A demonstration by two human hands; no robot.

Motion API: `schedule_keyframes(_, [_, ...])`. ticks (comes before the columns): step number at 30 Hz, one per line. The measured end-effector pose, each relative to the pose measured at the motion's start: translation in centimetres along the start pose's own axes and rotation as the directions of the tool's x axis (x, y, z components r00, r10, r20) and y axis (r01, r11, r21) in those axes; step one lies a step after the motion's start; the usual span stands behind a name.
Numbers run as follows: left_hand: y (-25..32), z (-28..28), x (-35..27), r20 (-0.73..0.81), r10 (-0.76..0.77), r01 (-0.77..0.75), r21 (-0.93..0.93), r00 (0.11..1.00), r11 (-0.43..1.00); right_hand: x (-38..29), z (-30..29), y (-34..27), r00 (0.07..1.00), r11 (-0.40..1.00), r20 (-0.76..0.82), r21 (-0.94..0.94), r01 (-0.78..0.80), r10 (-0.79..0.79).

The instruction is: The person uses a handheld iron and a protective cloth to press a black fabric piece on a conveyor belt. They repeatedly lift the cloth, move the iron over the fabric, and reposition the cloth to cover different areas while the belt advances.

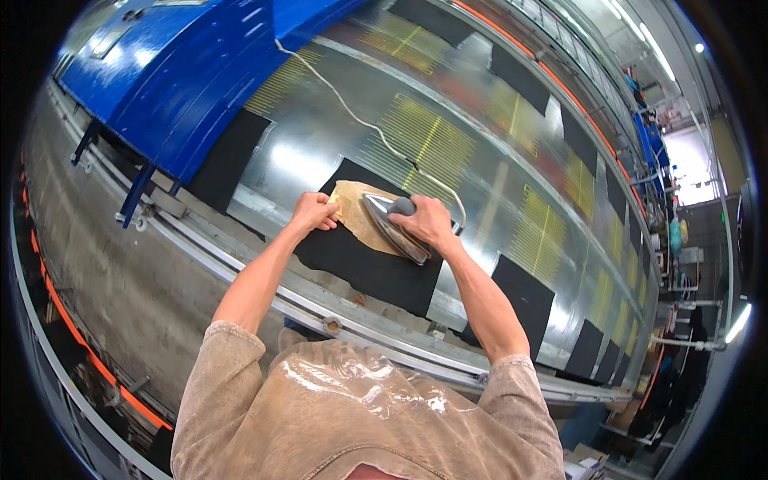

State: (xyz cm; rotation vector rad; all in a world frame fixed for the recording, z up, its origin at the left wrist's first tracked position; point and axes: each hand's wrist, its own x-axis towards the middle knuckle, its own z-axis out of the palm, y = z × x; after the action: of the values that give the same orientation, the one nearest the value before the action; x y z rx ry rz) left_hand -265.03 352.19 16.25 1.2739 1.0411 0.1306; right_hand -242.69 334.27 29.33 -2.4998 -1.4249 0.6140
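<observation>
My right hand (425,221) is closed round the grey handle of a clothes iron (393,231). The iron lies over a tan, paper-like sheet (354,210), which rests on a black fabric piece (384,282) at the near edge of the long metal table (300,153). At the sheet's left end my left hand (318,211) pinches a small yellowish piece (336,207) between thumb and fingers. A pale cord (366,123) runs from the iron's rear across the table towards the upper left. The iron's soleplate is hidden.
More black fabric pieces (522,300) and yellow line markings (537,234) are spread along the table. A large blue metal housing (174,90) stands over its left part. Metal rails (240,267) run along the near edge. Shelving and hanging items are at the far right.
</observation>
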Motion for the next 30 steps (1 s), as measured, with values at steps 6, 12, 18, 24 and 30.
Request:
schedule_keyframes(6, [-0.1,0.3,0.1,0.053,0.027,-0.028,0.018,0.998,0.999,1.3,2.5,0.3,0.999,0.997,-0.004,-0.071,0.041,-0.041])
schedule_keyframes(12, [-0.1,-0.5,0.0,-0.013,-0.029,0.03,0.099,1.0,0.995,1.4,3.2,0.3,0.999,0.999,0.018,0.028,0.035,-0.036])
schedule_keyframes(18, [0.2,-0.2,0.2,-0.01,-0.009,0.01,0.146,1.0,0.989,1.2,4.1,1.2,0.997,0.995,-0.048,0.079,0.06,-0.056])
schedule_keyframes(24, [0.5,-0.7,0.2,-0.017,-0.035,0.037,0.183,0.999,0.982,1.9,4.7,0.8,0.999,0.996,-0.024,0.09,0.024,-0.022])
schedule_keyframes(30, [0.6,-0.7,0.0,0.049,-0.034,0.028,0.121,0.998,0.992,1.4,3.5,0.4,0.999,0.993,0.004,0.109,-0.042,0.042])
